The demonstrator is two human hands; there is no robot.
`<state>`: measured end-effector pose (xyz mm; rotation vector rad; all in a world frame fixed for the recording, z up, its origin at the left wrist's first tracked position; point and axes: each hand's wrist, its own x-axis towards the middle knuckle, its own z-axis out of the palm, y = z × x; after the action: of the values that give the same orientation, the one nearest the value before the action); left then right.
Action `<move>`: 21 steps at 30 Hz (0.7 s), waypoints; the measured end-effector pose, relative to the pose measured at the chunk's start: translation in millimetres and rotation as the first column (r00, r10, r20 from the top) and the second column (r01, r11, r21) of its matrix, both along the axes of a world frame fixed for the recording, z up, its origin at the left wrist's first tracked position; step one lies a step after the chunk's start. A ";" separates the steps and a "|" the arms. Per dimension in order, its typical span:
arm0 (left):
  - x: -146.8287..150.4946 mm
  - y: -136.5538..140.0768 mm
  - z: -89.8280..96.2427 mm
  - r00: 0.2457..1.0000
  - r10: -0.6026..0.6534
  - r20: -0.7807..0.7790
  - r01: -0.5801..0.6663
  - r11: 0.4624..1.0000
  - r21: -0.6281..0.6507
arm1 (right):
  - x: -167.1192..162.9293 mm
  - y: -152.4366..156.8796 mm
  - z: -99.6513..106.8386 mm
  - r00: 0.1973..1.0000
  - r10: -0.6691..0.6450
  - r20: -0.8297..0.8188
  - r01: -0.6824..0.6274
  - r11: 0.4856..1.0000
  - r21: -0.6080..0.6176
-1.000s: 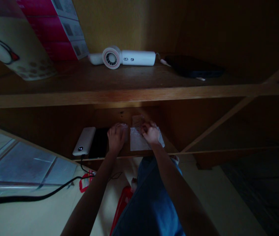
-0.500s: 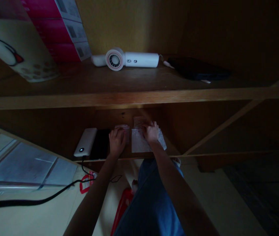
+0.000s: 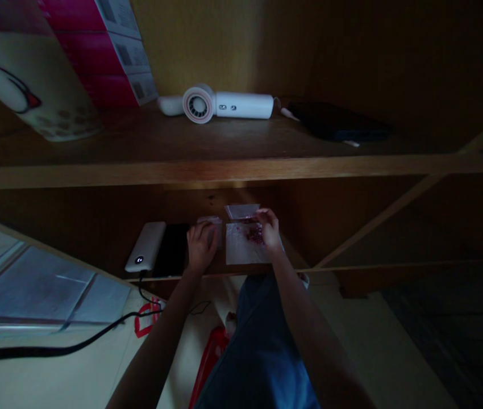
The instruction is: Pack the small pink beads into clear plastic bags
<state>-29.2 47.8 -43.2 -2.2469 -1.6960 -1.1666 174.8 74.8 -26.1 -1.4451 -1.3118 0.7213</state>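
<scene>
Dim shot, lower shelf of a wooden unit. Landmark: white paper sheet lying flat at the shelf's front edge. Small pile of dark red bits sits on the sheet's far right part; too small and dark to say what they are. Right hand is over the sheet's right side, fingers pinched on a small clear plastic bag held just beyond the sheet's far edge, above the red bits. Left hand rests just left of the sheet, fingers curled narrow onto a small pale packet; can't tell if it's gripped or only touched. Left of that hand a black flat device, then a white power bank with a lit dot, cable hanging off the shelf edge. Upper shelf, above the sheet: white handheld fan, dark flat case to its right, pink-and-white boxes far left.
</scene>
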 end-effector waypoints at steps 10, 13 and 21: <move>12.7 -29.2 26.2 0.872 -0.182 0.454 0.274 0.951 -0.143 | -8.0 -25.3 5.4 0.761 0.090 -0.642 -0.227 0.965 -0.133; 18.1 -35.0 33.7 0.800 -0.147 0.582 0.309 0.932 -0.188 | -9.3 -27.6 6.1 0.769 0.110 -0.630 -0.247 0.960 -0.133; 29.2 -24.3 43.8 0.606 -0.115 0.787 0.453 0.864 -0.222 | -8.8 -31.3 9.0 0.922 -0.002 -0.388 0.011 1.000 0.021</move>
<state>0.0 23.6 0.7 -2.5324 -2.0037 -2.3038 166.0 43.5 -17.1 -1.2093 -1.0020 0.9321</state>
